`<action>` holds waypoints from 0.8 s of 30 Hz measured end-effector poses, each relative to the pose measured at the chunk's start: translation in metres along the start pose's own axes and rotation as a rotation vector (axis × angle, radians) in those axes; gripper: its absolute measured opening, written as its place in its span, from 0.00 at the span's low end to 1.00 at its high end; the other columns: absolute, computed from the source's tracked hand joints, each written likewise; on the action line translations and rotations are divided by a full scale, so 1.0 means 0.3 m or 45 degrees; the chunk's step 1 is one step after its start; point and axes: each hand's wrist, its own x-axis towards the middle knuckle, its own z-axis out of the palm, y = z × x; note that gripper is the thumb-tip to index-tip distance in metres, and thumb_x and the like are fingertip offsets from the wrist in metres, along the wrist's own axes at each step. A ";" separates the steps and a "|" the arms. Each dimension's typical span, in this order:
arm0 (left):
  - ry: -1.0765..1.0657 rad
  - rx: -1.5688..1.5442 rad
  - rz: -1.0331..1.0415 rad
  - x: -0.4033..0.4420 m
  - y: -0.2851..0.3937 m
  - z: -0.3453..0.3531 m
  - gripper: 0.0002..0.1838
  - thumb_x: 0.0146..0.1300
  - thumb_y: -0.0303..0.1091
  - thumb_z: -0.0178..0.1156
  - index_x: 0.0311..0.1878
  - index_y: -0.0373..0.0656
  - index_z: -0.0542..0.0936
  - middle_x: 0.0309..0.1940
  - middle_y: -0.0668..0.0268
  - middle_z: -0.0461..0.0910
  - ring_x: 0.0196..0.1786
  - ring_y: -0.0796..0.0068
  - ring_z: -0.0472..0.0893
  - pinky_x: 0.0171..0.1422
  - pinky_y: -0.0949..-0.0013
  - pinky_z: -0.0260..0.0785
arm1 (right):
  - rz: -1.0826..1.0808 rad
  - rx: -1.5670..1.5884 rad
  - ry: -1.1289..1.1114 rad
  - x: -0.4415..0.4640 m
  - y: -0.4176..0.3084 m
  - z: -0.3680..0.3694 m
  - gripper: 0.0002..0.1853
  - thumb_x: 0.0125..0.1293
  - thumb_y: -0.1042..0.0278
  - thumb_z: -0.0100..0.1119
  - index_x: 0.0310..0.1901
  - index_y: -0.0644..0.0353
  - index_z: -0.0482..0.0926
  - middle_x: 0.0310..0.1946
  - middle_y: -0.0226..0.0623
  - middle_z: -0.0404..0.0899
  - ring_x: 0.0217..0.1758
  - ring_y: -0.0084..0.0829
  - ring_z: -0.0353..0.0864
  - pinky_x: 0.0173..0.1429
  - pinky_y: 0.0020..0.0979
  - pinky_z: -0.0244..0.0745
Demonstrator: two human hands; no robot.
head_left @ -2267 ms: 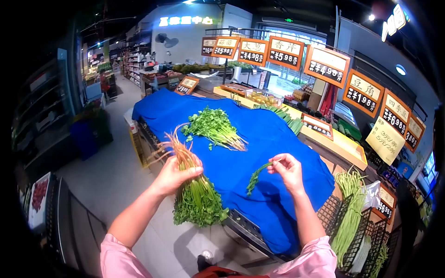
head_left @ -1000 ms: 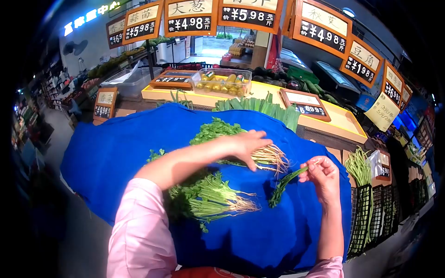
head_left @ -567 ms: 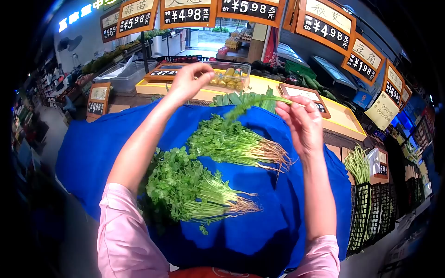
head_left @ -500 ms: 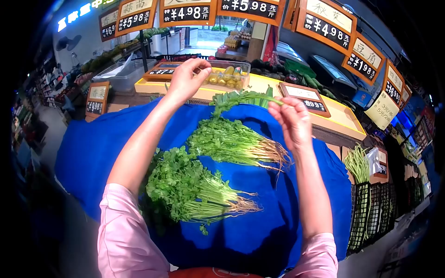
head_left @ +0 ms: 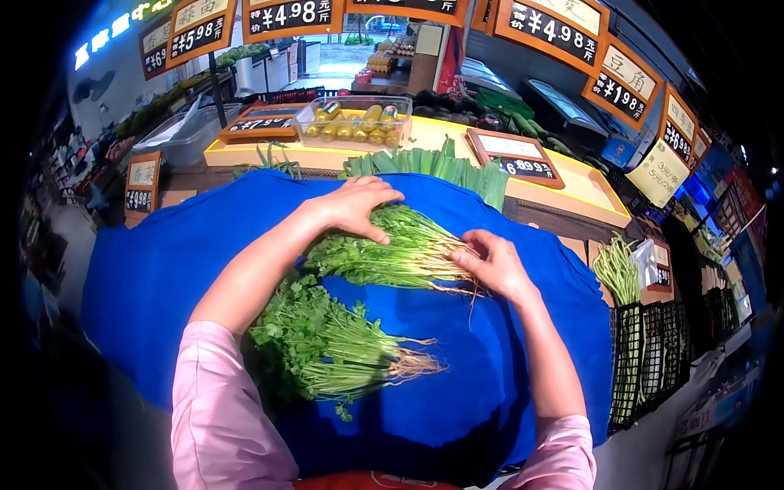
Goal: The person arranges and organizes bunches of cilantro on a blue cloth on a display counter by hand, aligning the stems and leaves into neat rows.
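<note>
Two bunches of cilantro lie on a blue cloth, roots pointing right. My left hand [head_left: 359, 206] rests on the leafy upper-left side of the far bunch of cilantro [head_left: 408, 249], thumb and fingers spread apart. At the root end of that same bunch, my right hand [head_left: 492, 265] has its thumb and fingers closed around stems and thin brown roots. The near bunch of cilantro [head_left: 327, 339] lies closer to me, and neither hand touches it. No separate sprig can be told apart from the far bunch.
The blue cloth [head_left: 188, 286] covers the surface before me. Beyond it are leeks [head_left: 490, 181], a yellow-edged shelf [head_left: 584, 194] and a clear plastic box [head_left: 353, 122] of yellowish-green produce. Price signs [head_left: 286, 15] hang overhead. Long beans [head_left: 618, 269] stand in a black crate at right.
Both hands have come down onto the far bunch. The cilantro sprig that my right hand held up is now down at the bunch. My left hand has opened. The view has shifted slightly.
</note>
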 end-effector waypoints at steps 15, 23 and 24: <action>0.201 -0.364 -0.180 0.055 -0.066 -0.034 0.21 0.49 0.41 0.75 0.43 0.39 0.84 0.35 0.57 0.84 0.39 0.67 0.82 0.46 0.64 0.72 | 0.089 0.113 0.183 0.136 0.019 0.026 0.09 0.60 0.64 0.66 0.33 0.62 0.83 0.18 0.37 0.77 0.22 0.28 0.75 0.32 0.34 0.69; 0.251 0.037 -0.291 0.117 -0.094 0.030 0.30 0.58 0.48 0.66 0.63 0.50 0.74 0.58 0.56 0.74 0.65 0.52 0.70 0.71 0.41 0.54 | 0.149 -0.067 0.128 0.167 0.102 0.045 0.12 0.61 0.66 0.66 0.41 0.64 0.83 0.29 0.42 0.83 0.33 0.31 0.83 0.42 0.33 0.76; 0.283 0.008 -0.252 0.098 -0.087 0.019 0.30 0.58 0.47 0.66 0.63 0.49 0.74 0.57 0.56 0.75 0.64 0.52 0.70 0.71 0.44 0.56 | 0.093 -0.047 0.172 0.151 0.100 0.040 0.13 0.60 0.65 0.66 0.43 0.64 0.82 0.31 0.43 0.83 0.35 0.35 0.83 0.43 0.36 0.76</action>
